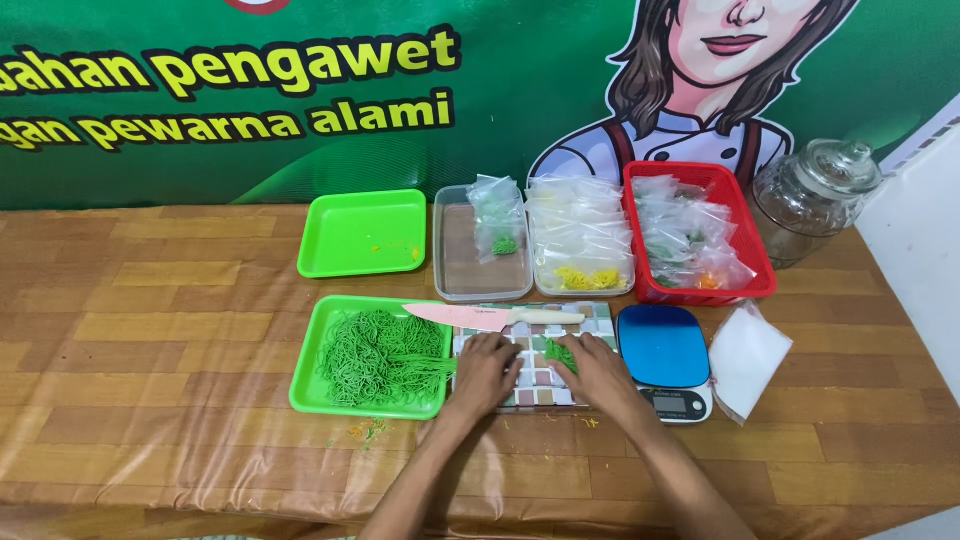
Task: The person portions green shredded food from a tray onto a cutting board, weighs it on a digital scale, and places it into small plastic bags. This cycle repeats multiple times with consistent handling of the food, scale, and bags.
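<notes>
My left hand (485,372) lies flat on a checkered cutting board (535,385), fingers spread, beside the green tray (310,385) heaped with green noodles (380,357). My right hand (598,372) rests on the same board, its fingers touching a small clump of green noodles (560,353). A pink-bladed knife (470,316) with a pale handle lies across the board's far edge, apart from both hands.
A small digital scale (665,350) and a stack of clear bags (745,360) sit right of the board. Behind are an empty green tray (362,232), clear tubs (480,250) of bagged noodles, a red basket (700,235) and a glass jar (812,200). Crumbs (368,430) dot the table.
</notes>
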